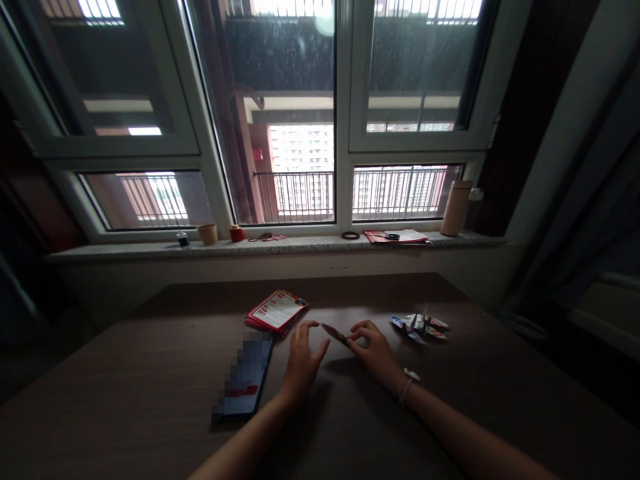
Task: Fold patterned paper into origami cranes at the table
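Note:
On the dark wooden table [150, 373], my right hand [373, 350] pinches a small folded piece of red patterned paper [334, 332] at its right end. My left hand [301, 360] hovers just left of the paper with thumb and forefinger curved apart, touching nothing that I can see. A stack of red and white printed sheets [276, 311] lies just beyond my left hand. Folded paper figures [419, 326] sit to the right of my right hand.
A phone [245, 380] lies flat left of my left hand. The windowsill [125, 251] behind the table carries a small cup [208, 234], a red pot [237, 233], scissors on red papers [396, 236] and a tall tan cylinder [455, 207]. Curtains hang at right.

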`<action>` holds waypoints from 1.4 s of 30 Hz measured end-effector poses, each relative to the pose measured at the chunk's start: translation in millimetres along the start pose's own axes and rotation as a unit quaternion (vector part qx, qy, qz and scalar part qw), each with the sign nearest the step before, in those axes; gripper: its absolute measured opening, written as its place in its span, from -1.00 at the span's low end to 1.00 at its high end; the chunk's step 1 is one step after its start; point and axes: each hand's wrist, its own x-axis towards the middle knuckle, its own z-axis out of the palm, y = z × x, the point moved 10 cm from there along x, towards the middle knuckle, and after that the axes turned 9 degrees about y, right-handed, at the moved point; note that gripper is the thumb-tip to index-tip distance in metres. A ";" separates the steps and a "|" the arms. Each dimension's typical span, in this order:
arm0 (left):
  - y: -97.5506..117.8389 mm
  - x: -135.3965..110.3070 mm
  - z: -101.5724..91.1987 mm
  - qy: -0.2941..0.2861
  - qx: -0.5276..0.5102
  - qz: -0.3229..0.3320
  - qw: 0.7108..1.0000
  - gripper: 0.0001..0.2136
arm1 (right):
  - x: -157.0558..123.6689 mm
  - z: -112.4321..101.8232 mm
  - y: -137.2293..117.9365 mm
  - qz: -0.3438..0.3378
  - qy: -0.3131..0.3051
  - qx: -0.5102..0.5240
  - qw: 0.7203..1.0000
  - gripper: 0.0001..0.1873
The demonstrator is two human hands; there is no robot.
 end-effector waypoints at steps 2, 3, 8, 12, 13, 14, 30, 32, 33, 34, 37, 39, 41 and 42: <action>2.9 -2.2 1.7 -0.007 0.000 -0.004 1.000 -0.85 | 1.7 -0.2 5.0 0.017 0.009 0.024 1.000 -0.82; 4.1 -3.6 4.4 -0.020 -0.003 -0.008 1.000 -0.87 | 2.2 0.2 6.7 0.022 0.012 0.036 0.999 -0.79; 8.2 -9.5 17.4 -0.080 -0.006 -0.018 0.997 -0.79 | 2.4 4.3 9.6 0.036 0.013 0.088 0.995 -0.69; 5.1 -10.7 21.4 -0.094 -0.002 -0.023 0.995 -0.73 | 0.9 9.5 8.9 0.042 -0.005 0.124 0.991 -0.69; 4.2 -10.9 22.3 -0.096 -0.004 -0.023 0.995 -0.72 | 0.5 11.0 8.8 0.047 -0.011 0.135 0.990 -0.69; 3.4 -10.9 23.1 -0.096 -0.006 -0.023 0.995 -0.71 | 0.2 12.6 8.7 0.052 -0.018 0.146 0.988 -0.68; -1.7 -14.4 32.6 -0.118 -0.023 -0.025 0.992 -0.70 | 0.4 16.1 7.6 0.066 -0.033 0.126 0.989 -0.64; -1.4 -14.5 32.9 -0.119 -0.030 -0.028 0.992 -0.70 | 0.1 16.5 8.4 0.074 -0.038 0.117 0.990 -0.65; -1.1 -14.4 32.8 -0.118 -0.034 -0.028 0.992 -0.70 | 0.0 16.5 8.7 0.078 -0.039 0.114 0.990 -0.65; -0.9 -14.3 32.8 -0.116 -0.039 -0.028 0.992 -0.69 | 0.0 16.3 8.9 0.083 -0.039 0.111 0.990 -0.65; -1.5 -13.9 32.2 -0.111 -0.047 -0.031 0.992 -0.70 | 0.1 15.4 9.5 0.092 -0.034 0.113 0.989 -0.66; -2.0 -13.5 31.4 -0.108 -0.054 -0.036 0.992 -0.70 | 0.2 15.4 10.0 0.097 -0.032 0.121 0.987 -0.65; -2.3 -13.0 29.3 -0.102 -0.063 -0.046 0.992 -0.71 | 0.1 15.6 11.0 0.102 -0.030 0.131 0.986 -0.65; -2.3 -12.8 28.2 -0.099 -0.068 -0.051 0.991 -0.71 | 0.0 15.5 11.7 0.105 -0.029 0.135 0.985 -0.64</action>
